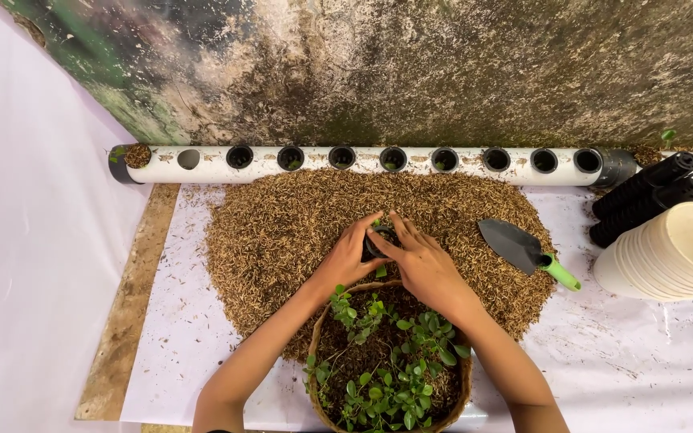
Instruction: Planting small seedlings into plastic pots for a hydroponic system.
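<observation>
Both of my hands meet over a small black pot (378,238) that rests on a broad heap of brown husk (282,224). My left hand (348,255) wraps the pot's left side. My right hand (420,261) covers its right side, fingers pressing at the top. A bit of green leaf shows at the pot. Right below my hands stands a round woven basket (465,377) filled with soil and small green seedlings (395,377).
A long white pipe (210,167) with several round holes lies along the stained wall. A grey trowel with a green handle (523,247) lies on the husk at right. Stacked black pots (643,196) and stacked cream bowls (675,252) sit at the far right.
</observation>
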